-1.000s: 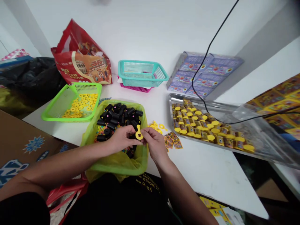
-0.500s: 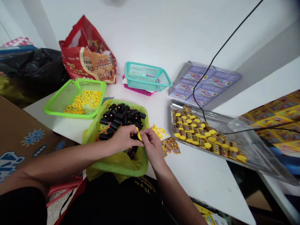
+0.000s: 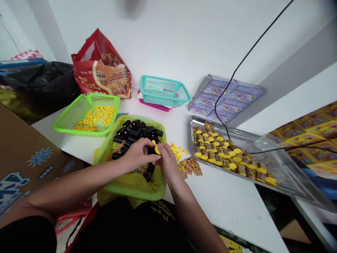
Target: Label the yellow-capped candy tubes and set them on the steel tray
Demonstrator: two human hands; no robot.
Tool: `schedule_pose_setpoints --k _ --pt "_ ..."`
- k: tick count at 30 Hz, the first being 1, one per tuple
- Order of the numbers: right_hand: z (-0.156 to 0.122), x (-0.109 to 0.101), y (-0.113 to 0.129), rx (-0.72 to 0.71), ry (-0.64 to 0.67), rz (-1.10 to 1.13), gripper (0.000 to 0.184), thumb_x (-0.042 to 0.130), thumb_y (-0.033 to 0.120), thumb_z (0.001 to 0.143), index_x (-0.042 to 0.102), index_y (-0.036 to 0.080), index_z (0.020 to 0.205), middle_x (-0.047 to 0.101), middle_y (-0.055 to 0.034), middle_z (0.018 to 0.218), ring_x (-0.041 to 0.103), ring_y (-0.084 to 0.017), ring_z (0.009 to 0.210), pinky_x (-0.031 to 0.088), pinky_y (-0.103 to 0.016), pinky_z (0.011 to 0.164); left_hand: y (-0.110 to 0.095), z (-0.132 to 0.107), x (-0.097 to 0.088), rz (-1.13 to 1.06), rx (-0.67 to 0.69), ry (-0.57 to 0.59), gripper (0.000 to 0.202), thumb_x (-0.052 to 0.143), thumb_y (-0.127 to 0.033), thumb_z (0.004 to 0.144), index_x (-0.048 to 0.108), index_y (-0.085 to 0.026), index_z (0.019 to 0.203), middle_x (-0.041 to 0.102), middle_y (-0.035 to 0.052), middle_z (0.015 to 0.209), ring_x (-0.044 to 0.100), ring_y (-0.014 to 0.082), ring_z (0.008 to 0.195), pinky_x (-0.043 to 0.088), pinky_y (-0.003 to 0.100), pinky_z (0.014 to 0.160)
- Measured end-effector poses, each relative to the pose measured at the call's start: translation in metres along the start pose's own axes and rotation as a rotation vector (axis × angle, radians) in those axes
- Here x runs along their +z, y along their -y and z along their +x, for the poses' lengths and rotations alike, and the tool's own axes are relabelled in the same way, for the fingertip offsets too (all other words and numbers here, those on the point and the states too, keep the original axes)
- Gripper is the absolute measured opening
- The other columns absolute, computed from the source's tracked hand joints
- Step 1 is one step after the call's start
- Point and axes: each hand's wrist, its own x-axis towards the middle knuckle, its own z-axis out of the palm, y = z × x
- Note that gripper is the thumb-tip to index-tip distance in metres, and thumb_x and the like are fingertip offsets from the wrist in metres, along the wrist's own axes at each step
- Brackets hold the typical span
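Observation:
Both my hands meet over a basket lined with a yellow-green bag (image 3: 131, 184) that holds several black tubes (image 3: 137, 130) and small coloured candies. My left hand (image 3: 138, 154) is closed around a black tube. My right hand (image 3: 166, 162) pinches a yellow ring cap (image 3: 157, 149) against the end of that tube. A few loose yellow caps (image 3: 177, 151) and small printed labels (image 3: 191, 166) lie on the white table just right of my right hand.
A green basket (image 3: 71, 117) of yellow caps sits at the left. A teal basket (image 3: 163, 90) is stacked on a pink one at the back. A red bag (image 3: 101, 72), purple boxes (image 3: 226, 98), a steel tray (image 3: 263, 140) of capped tubes and a black cable (image 3: 237, 70) surround them.
The yellow cap has gone from held up in plain view to pressed against the black tube between my fingers. The view has shifted slightly; my hands stay over the lined basket.

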Motion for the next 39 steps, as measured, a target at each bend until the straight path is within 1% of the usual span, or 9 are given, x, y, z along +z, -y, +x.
schedule_pose_setpoints --k 4,7,10,13,22,26,32,36,39 --pt "0.003 0.003 0.004 -0.081 0.005 -0.076 0.032 0.061 0.053 0.079 0.047 0.023 0.08 0.05 0.0071 0.055 0.048 -0.01 0.044 0.032 -0.021 0.039 -0.007 -0.001 -0.002 -0.124 -0.203 0.127 0.04 0.053 -0.059 0.082 0.05 -0.02 0.09 0.057 -0.0017 0.068 0.051 0.01 0.045 0.031 0.022 0.038" --pt "0.003 0.01 0.007 -0.081 0.024 -0.025 0.031 0.06 0.051 0.08 0.046 0.024 0.079 0.049 0.0073 0.054 0.046 -0.01 0.043 0.03 -0.021 0.038 -0.012 -0.004 0.002 -0.232 -0.257 0.107 0.041 0.051 -0.061 0.082 0.043 -0.022 0.089 0.051 -0.0061 0.057 0.044 0.0078 0.035 0.025 0.02 0.034" --pt "0.002 0.02 0.01 -0.068 0.014 0.057 0.031 0.063 0.049 0.079 0.045 0.024 0.078 0.047 0.0084 0.052 0.044 -0.009 0.038 0.026 -0.021 0.035 -0.015 -0.009 0.006 -0.325 -0.244 0.028 0.041 0.051 -0.061 0.082 0.041 -0.022 0.085 0.046 -0.0084 0.054 0.042 0.0062 0.035 0.023 0.019 0.034" --pt "0.0 0.027 0.013 -0.062 0.001 0.127 0.031 0.066 0.047 0.075 0.045 0.024 0.076 0.045 0.0092 0.05 0.042 -0.009 0.036 0.025 -0.021 0.033 -0.017 -0.012 0.009 -0.378 -0.222 -0.005 0.041 0.052 -0.06 0.083 0.039 -0.021 0.083 0.045 -0.009 0.054 0.041 0.005 0.037 0.025 0.017 0.036" --pt "-0.002 0.016 0.012 -0.099 0.076 0.158 0.029 0.062 0.048 0.08 0.048 0.023 0.079 0.048 0.0081 0.054 0.047 -0.009 0.04 0.028 -0.021 0.036 -0.017 -0.009 0.008 -0.325 -0.151 0.04 0.04 0.048 -0.061 0.084 0.038 -0.022 0.086 0.049 -0.0075 0.059 0.045 0.0066 0.041 0.028 0.018 0.036" --pt "-0.001 0.013 0.013 -0.097 0.043 0.176 0.028 0.068 0.043 0.075 0.05 0.022 0.078 0.051 0.0069 0.055 0.047 -0.009 0.044 0.027 -0.02 0.039 -0.014 -0.011 0.007 -0.338 -0.172 0.067 0.04 0.047 -0.061 0.085 0.036 -0.022 0.088 0.05 -0.0066 0.064 0.047 0.007 0.043 0.027 0.018 0.036" --pt "0.0 0.018 0.014 -0.11 -0.048 0.253 0.03 0.077 0.034 0.064 0.051 0.021 0.075 0.05 0.008 0.056 0.04 -0.007 0.04 0.025 -0.021 0.039 -0.013 -0.015 0.01 -0.351 -0.153 0.023 0.037 0.045 -0.058 0.087 0.035 -0.022 0.086 0.047 -0.0071 0.062 0.045 0.0062 0.045 0.025 0.018 0.038" --pt "0.002 0.02 0.013 -0.124 -0.051 0.218 0.031 0.077 0.037 0.064 0.052 0.021 0.072 0.051 0.0073 0.057 0.04 -0.007 0.041 0.027 -0.022 0.039 -0.013 -0.013 0.009 -0.383 -0.171 0.005 0.038 0.048 -0.058 0.085 0.034 -0.022 0.085 0.046 -0.0077 0.06 0.043 0.0061 0.043 0.024 0.018 0.038" --pt "0.004 0.018 0.012 -0.132 -0.006 0.158 0.031 0.075 0.043 0.069 0.054 0.021 0.074 0.053 0.0057 0.058 0.044 -0.009 0.045 0.031 -0.022 0.042 -0.011 -0.01 0.006 -0.398 -0.168 0.004 0.04 0.049 -0.06 0.085 0.035 -0.023 0.085 0.049 -0.0068 0.062 0.044 0.0064 0.043 0.025 0.018 0.038"
